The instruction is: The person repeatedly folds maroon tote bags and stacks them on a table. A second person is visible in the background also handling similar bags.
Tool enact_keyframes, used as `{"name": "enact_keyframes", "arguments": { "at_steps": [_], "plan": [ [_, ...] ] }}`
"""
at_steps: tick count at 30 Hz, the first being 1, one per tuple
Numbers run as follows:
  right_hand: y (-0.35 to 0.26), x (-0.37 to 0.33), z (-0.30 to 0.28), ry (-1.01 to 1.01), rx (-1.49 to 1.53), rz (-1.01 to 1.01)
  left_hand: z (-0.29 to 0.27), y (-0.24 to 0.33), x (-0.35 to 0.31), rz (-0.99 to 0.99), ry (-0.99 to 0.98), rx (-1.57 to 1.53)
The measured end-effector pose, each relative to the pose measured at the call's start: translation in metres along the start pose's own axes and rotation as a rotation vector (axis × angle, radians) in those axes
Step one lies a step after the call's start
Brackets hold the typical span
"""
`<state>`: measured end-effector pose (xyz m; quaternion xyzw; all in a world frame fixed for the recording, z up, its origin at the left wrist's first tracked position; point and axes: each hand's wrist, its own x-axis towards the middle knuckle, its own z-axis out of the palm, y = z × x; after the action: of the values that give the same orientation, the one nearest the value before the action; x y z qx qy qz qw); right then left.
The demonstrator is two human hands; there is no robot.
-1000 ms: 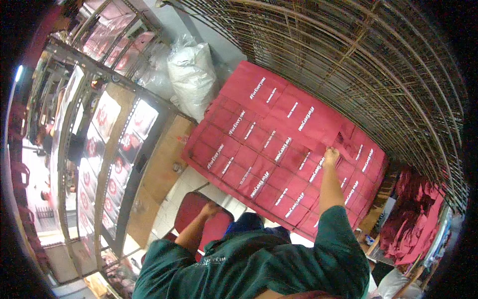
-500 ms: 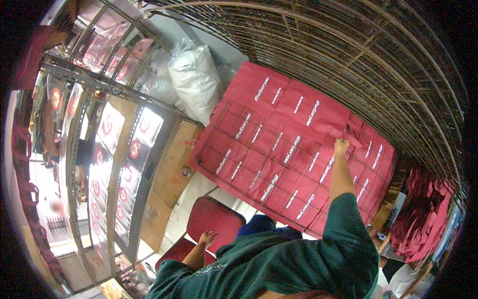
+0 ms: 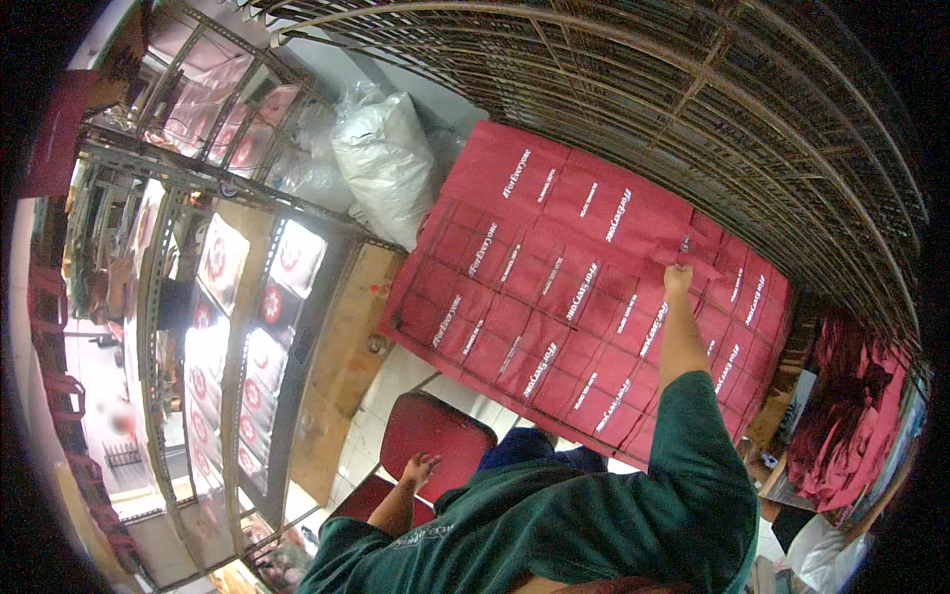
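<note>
Red cloth panels point(image 3: 554, 247) with white printing lie spread over a wire drying rack point(image 3: 398, 323), whose wires show as dark lines over or through the nearer ones. My right hand point(image 3: 678, 277), arm stretched forward, is closed on the edge of a red cloth panel point(image 3: 685, 259) at the right side of the rack. That edge looks lifted and creased near the fingers. Down at my left side, my left hand point(image 3: 423, 469) hangs with loosely spread fingers and holds nothing. It is above or in front of a red chair point(image 3: 437, 441).
Raised wire racks point(image 3: 693, 89) arch over the far side. At the left stand metal shelves point(image 3: 242, 327) with printed sheets in clear plastic. A white sack point(image 3: 384, 148) sits behind the rack's far left corner. More red cloth point(image 3: 851, 416) is heaped at the right.
My right hand has shifted slightly toward the far side, and the cloth edge by it has moved a little. My left hand still hangs open. The whole view has tilted slightly.
</note>
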<state>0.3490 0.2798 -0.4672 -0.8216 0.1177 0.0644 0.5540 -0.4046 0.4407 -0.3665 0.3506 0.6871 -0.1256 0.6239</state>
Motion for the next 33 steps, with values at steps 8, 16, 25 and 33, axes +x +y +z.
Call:
{"name": "enact_keyframes", "arguments": {
  "at_steps": [8,16,25,33],
  "plan": [
    [0.012,0.011,0.002,-0.032,-0.014,0.004,0.035,0.037,-0.047,-0.030,0.017,0.161],
    [-0.011,-0.001,0.008,0.244,0.457,0.115,0.032,0.030,-0.050,-0.035,0.044,0.226],
    [0.039,0.042,-0.015,0.345,0.321,0.264,0.029,0.004,-0.033,-0.082,-0.016,0.249],
    [0.014,-0.072,-0.109,0.206,-0.101,-0.145,0.077,0.010,-0.043,0.150,-0.002,0.342]
  ]
}}
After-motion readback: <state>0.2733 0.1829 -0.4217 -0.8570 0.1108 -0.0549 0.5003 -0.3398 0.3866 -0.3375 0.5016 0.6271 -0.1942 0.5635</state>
